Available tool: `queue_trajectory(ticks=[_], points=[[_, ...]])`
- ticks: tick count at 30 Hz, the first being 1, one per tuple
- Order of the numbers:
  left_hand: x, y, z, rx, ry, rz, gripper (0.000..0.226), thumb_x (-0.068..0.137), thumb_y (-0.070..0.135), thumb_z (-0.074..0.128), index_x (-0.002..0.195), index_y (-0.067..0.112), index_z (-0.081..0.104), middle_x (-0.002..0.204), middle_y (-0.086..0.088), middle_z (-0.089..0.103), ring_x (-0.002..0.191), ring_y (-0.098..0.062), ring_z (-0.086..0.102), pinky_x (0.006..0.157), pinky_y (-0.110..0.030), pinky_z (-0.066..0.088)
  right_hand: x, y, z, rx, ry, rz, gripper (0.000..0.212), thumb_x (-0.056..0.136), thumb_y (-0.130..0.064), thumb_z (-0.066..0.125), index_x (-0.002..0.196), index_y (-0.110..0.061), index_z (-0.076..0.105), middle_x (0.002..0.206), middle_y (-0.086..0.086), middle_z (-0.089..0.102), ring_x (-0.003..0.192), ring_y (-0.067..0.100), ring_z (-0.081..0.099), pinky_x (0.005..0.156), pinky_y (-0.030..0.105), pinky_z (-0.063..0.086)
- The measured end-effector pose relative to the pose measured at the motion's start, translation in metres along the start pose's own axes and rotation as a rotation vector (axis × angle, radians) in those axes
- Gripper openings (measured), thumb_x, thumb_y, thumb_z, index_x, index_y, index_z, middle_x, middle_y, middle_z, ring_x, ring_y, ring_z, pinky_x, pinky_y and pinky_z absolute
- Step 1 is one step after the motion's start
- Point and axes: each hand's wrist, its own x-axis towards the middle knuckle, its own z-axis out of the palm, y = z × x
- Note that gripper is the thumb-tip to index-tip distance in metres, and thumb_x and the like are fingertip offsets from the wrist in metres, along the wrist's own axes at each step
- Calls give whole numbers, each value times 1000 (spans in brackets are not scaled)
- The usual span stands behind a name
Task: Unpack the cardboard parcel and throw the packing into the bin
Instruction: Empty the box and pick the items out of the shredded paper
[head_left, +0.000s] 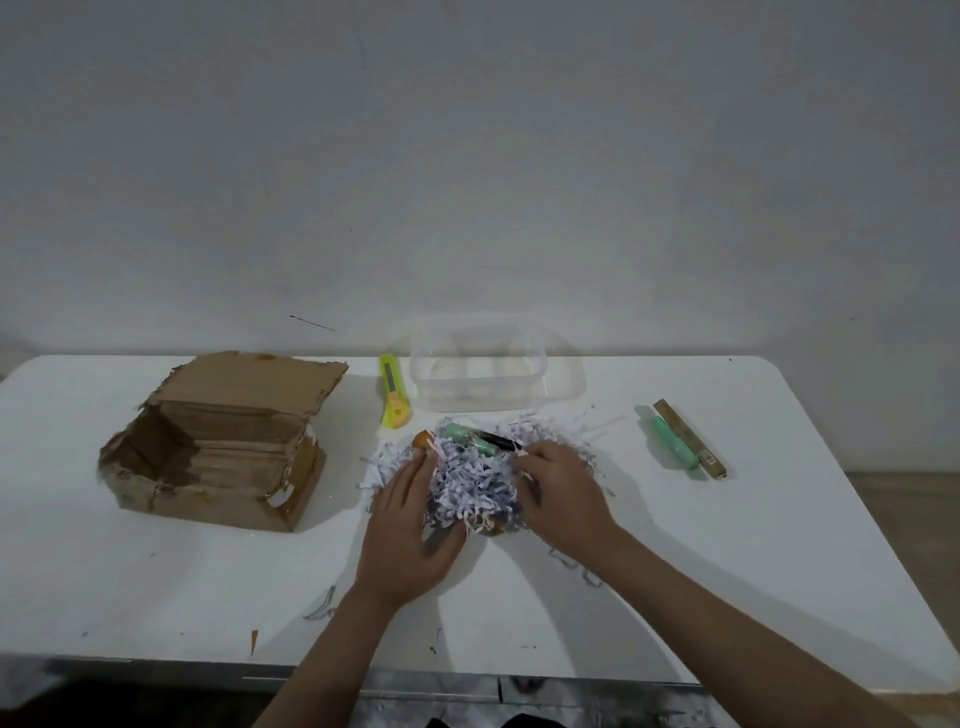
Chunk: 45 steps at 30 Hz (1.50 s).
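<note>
The torn cardboard parcel (218, 441) lies open on the left of the white table (156, 587). A heap of shredded paper packing (470, 475) sits in the middle. My left hand (410, 530) presses against the heap's left side with fairly straight fingers. My right hand (561, 493) cups its right side, fingers curled into the shreds. On the heap's far edge lie a green and black pen (480, 438) and an orange item (423, 440), partly buried.
A clear plastic container (478, 376) stands behind the heap, with a yellow box cutter (393, 397) to its left. A green pen (672, 440) and a brown flat stick (691, 439) lie at the right. Loose shreds (576, 566) lie near my right wrist.
</note>
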Motion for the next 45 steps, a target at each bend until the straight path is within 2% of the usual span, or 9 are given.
queue_trajectory(ticks=[4, 7, 13, 15, 20, 27, 38, 43, 45], points=[[-1, 10, -4, -98, -12, 12, 73, 84, 54, 51, 148, 36, 21, 157, 3, 20, 146, -12, 13, 112, -40, 21, -14, -8, 8, 50, -36, -39, 18, 86, -14, 59, 98, -13, 71, 91, 4, 63, 87, 23, 56, 70, 24, 42], [-1, 16, 1, -61, -42, -15, 57, 88, 53, 40, 143, 50, 23, 156, -2, 23, 146, -16, 12, 112, -55, 21, -11, -12, 2, 113, -58, -3, 18, 87, -18, 57, 100, -16, 69, 93, 1, 65, 86, 17, 58, 75, 29, 50], [2, 11, 12, 74, -53, -96, 45, 95, 56, 26, 129, 40, 49, 144, -6, 42, 139, -26, 30, 104, -59, 29, 31, -26, -13, 107, 187, -35, 14, 83, -14, 63, 95, -11, 70, 90, 6, 60, 80, 20, 58, 64, 29, 51], [3, 10, 13, 100, -41, -95, 44, 95, 54, 30, 129, 35, 50, 142, -6, 44, 137, -27, 34, 103, -58, 32, 47, -34, -12, 163, 134, -29, 16, 84, -9, 62, 98, -11, 70, 90, 6, 64, 82, 19, 59, 70, 31, 51], [2, 10, 15, 75, 8, -110, 46, 93, 49, 40, 133, 26, 46, 136, -3, 49, 133, -23, 38, 102, -54, 37, 79, -37, 4, 101, -284, 182, 16, 79, -19, 71, 91, -9, 70, 90, 7, 70, 80, 19, 64, 75, 39, 57], [2, 9, 15, 69, 19, -110, 50, 92, 47, 45, 134, 21, 46, 136, -4, 49, 131, -24, 39, 102, -53, 36, 84, -27, 10, 84, -351, 274, 28, 76, -24, 75, 94, -5, 68, 95, 11, 67, 83, 24, 65, 75, 39, 57], [3, 11, 13, 62, 38, -68, 48, 93, 46, 45, 134, 20, 48, 135, -5, 48, 135, -24, 35, 105, -43, 37, 77, -23, -30, 296, -91, 313, 33, 65, -20, 85, 95, -13, 74, 90, 2, 72, 81, 13, 66, 69, 14, 49], [3, 7, 15, 45, 18, -93, 53, 93, 52, 39, 136, 22, 47, 143, -4, 44, 140, -23, 30, 106, -54, 34, 53, -10, -64, 321, 156, 294, 29, 68, -24, 84, 93, -14, 75, 82, -4, 69, 76, 4, 64, 68, 3, 45], [3, 5, 16, 48, 5, -88, 55, 92, 53, 38, 136, 21, 47, 142, -6, 45, 139, -24, 32, 104, -56, 35, 36, 8, -77, 246, 283, 339, 27, 70, -23, 83, 92, -11, 74, 83, -1, 67, 78, 11, 62, 72, 10, 45]])
